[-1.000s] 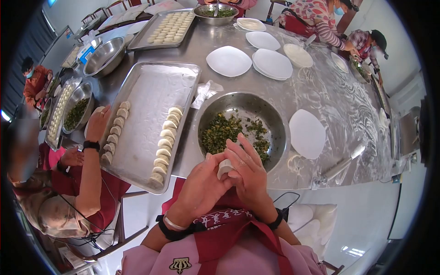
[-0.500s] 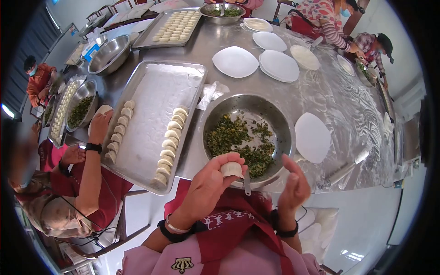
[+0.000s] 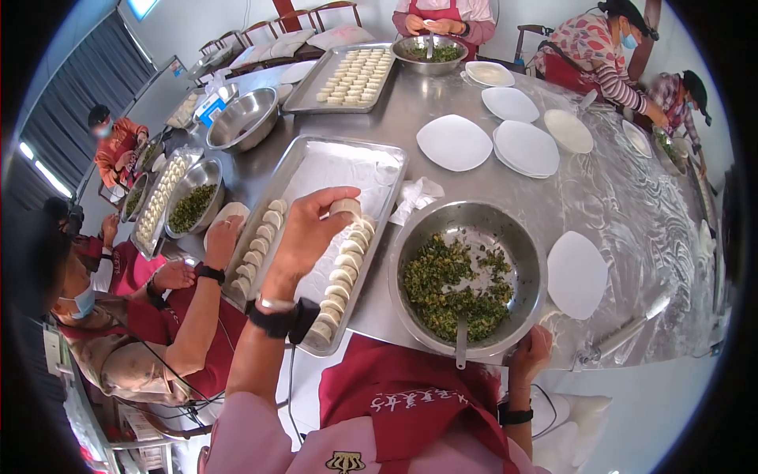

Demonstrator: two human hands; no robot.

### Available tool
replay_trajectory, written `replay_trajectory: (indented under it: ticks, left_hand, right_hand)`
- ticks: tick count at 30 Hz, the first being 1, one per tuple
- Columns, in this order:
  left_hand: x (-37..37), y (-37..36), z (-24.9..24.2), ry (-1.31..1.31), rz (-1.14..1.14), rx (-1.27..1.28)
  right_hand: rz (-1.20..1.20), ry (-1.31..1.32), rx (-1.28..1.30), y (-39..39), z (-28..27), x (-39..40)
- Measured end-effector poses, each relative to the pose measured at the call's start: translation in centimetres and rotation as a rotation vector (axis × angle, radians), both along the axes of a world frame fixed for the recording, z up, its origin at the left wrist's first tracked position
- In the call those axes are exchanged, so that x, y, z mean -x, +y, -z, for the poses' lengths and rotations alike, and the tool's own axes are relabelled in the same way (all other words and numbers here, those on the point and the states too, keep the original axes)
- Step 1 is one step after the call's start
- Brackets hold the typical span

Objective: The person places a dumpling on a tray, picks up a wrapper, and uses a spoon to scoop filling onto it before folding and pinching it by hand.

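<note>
My left hand (image 3: 308, 237) pinches a filled dumpling (image 3: 345, 208) above the right row of dumplings (image 3: 341, 276) on the floured metal tray (image 3: 320, 178). A second row (image 3: 257, 251) lies along the tray's left side. My right hand (image 3: 532, 352) is low at the table edge, against the lower right of the steel bowl (image 3: 527, 237); its fingers are curled, and what they hold, if anything, is hidden. Inside that bowl lies chopped green filling (image 3: 442, 276), with a metal spoon or spatula (image 3: 461, 340) leaning over the near rim.
A white plate (image 3: 577, 275) sits right of the bowl, more plates (image 3: 453, 143) beyond it. A rolling pin (image 3: 632, 328) lies on the floured right side. A crumpled tissue (image 3: 416, 197) is beside the tray. At left, a co-worker's hand (image 3: 223, 237) holds a wrapper near another filling bowl (image 3: 193, 209).
My left hand has carried the dumpling from in front of the bowl up and left over the tray. My right hand has dropped to the bowl's lower right side. The view has shifted.
</note>
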State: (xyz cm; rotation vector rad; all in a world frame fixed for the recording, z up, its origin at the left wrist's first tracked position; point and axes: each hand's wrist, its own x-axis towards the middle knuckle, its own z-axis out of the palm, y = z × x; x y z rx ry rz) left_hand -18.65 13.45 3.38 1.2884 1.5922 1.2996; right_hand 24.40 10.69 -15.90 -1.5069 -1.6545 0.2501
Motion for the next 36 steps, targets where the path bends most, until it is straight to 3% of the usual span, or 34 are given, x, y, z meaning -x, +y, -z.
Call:
replay_trajectory:
  ticks: [4,7,11,19,25,31,36]
  left_hand:
    - [3.7,4.8,4.9,0.127,0.037,0.084]
    - [6.1,7.8,8.5,0.014,0.068,0.148]
    - [6.4,9.7,10.1,0.246,0.095,0.158]
    - [6.3,11.0,13.3,0.408,0.159,0.246]
    - [5.9,11.2,14.7,0.265,0.174,0.266]
    - [6.4,11.6,16.2,0.602,0.182,0.063]
    - [6.2,11.7,17.5,0.734,0.184,-0.089]
  right_hand:
    - [-0.024,-0.109,-0.104,0.5,-0.2,0.6]
    - [-0.063,-0.116,-0.132,0.6,-0.7,0.9]
    - [-0.043,-0.144,-0.135,0.8,-1.5,1.4]
    - [-0.011,-0.186,-0.102,1.0,-1.6,1.6]
    - [0.001,-0.190,-0.074,1.0,-1.6,1.8]
    - [0.004,-0.230,-0.088,0.9,-0.9,1.4]
    - [-0.007,-0.213,-0.100,0.9,-1.1,1.8]
